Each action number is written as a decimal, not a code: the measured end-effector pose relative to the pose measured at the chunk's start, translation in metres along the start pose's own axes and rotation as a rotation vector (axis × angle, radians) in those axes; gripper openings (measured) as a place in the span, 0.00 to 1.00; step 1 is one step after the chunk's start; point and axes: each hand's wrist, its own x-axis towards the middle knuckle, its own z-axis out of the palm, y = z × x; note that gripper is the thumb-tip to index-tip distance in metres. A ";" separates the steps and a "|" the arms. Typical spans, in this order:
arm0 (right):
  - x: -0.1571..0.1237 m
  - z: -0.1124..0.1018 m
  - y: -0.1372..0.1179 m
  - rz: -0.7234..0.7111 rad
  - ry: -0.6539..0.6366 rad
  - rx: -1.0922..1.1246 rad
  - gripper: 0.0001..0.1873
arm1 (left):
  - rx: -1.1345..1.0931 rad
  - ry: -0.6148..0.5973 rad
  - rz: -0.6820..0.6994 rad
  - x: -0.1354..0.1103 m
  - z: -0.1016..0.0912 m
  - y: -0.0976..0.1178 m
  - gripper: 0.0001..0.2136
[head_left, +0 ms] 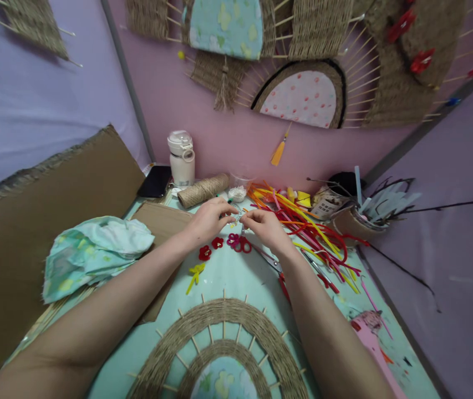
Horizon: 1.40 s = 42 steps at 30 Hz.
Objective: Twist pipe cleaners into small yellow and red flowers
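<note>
My left hand and my right hand meet over the far middle of the table, fingertips pinched close together. Something small and pale may be between them, too fine to make out. Just below lie red and magenta pipe-cleaner flowers: a red flower, a smaller red one and a magenta one. Small red-handled scissors lie under my right fingers. A yellow twisted pipe cleaner rests nearer me. At the front is a woven twine arch on sticks, with a patterned fabric centre.
Behind my hands lies a twine roll beside a white bottle. Coloured pipe cleaners spread right, near a pot of glue sticks. Larger scissors lie by my right wrist. Patterned cloth and cardboard are left.
</note>
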 end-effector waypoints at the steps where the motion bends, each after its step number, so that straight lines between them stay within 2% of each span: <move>1: 0.000 0.000 -0.001 0.000 -0.007 -0.006 0.10 | 0.013 -0.013 0.009 -0.001 0.001 0.001 0.07; 7: -0.003 0.001 -0.008 -0.004 -0.018 -0.029 0.10 | 0.019 -0.073 0.007 -0.002 0.005 0.001 0.06; 14: -0.005 0.000 -0.008 -0.001 -0.061 -0.025 0.11 | -0.003 -0.066 -0.013 -0.002 0.004 0.004 0.06; 18: -0.004 -0.004 -0.006 0.000 -0.066 0.032 0.12 | -0.054 -0.006 0.032 -0.001 0.003 0.004 0.06; 22: -0.003 -0.006 -0.006 -0.012 -0.041 0.131 0.12 | -0.178 0.098 -0.001 -0.001 0.003 0.005 0.06; 26: -0.001 -0.003 -0.004 -0.024 -0.022 0.180 0.12 | -0.325 0.179 -0.097 -0.002 0.005 0.013 0.06; 33: 0.000 0.000 0.000 -0.002 -0.016 0.187 0.13 | -0.614 0.200 -0.331 -0.003 0.010 0.023 0.06; 38: 0.002 0.000 0.000 -0.006 0.086 0.164 0.18 | -1.088 0.187 -0.550 -0.002 0.017 0.015 0.08; 40: 0.002 0.000 -0.002 -0.065 0.132 0.118 0.18 | -1.268 0.163 -0.626 -0.001 0.018 0.013 0.08; 42: 0.000 0.002 -0.004 -0.198 0.159 0.022 0.18 | -1.384 0.151 -0.690 0.000 0.018 0.013 0.07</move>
